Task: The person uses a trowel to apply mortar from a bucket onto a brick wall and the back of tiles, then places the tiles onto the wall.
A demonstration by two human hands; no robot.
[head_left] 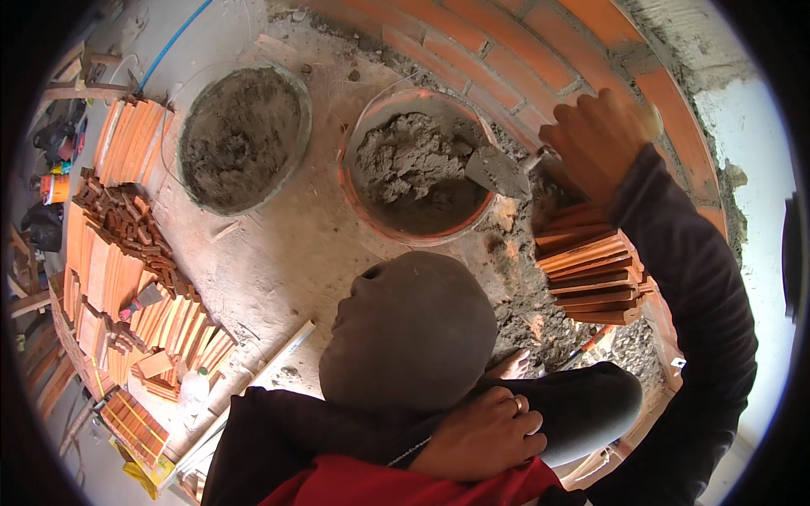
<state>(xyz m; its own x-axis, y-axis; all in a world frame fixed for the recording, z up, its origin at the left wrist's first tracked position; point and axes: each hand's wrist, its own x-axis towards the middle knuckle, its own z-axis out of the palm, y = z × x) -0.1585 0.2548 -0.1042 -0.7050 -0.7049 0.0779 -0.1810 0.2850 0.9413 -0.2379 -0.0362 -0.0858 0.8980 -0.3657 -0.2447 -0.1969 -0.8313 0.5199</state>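
Observation:
My right hand is closed around the handle of a trowel, close to the brick wall. The trowel's grey, mortar-smeared blade lies at the right rim of an orange-edged bucket. Inside that bucket is a lumpy heap of grey mortar. Low in the view, my left hand rests by my lap, its fingers curled and a ring on one. Nothing shows in those fingers, though the palm is hidden.
Another round tub of mortar stands to the left. Thin bricks are stacked below my right forearm, beside spilled mortar. At the far left are big piles of bricks. A long pale bar lies left of my bent knee.

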